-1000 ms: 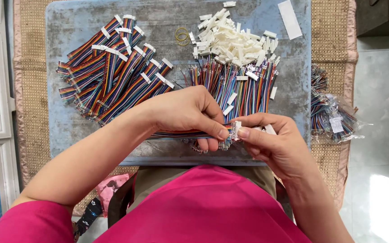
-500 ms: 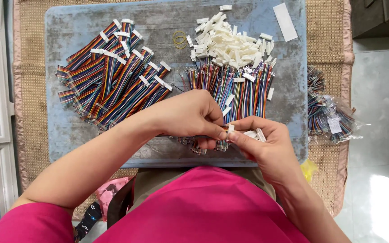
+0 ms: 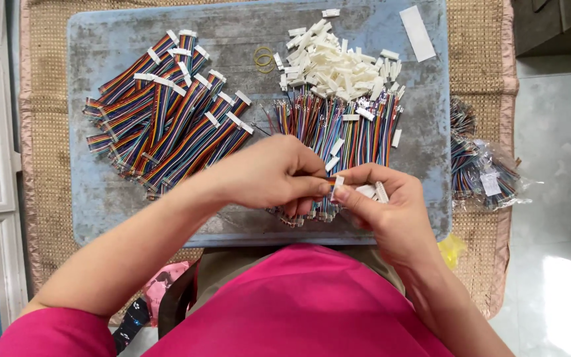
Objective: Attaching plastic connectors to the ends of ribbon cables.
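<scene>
White connector (image 3: 337, 181) sat pinched in our right hand (image 3: 391, 211), w/ the wire end (image 3: 324, 179) pinched in our left hand (image 3: 273, 173) just left of it, axis running left-right.

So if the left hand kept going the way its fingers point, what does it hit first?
The left hand points right, so it would likely meet the small white connector pinched in the right hand almost at once; depth is hard to judge.

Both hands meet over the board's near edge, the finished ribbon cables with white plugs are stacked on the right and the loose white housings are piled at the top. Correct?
Not quite. The head view shows the finished ribbon cables stacked on the left of the board, not the right. The rest holds.
</scene>
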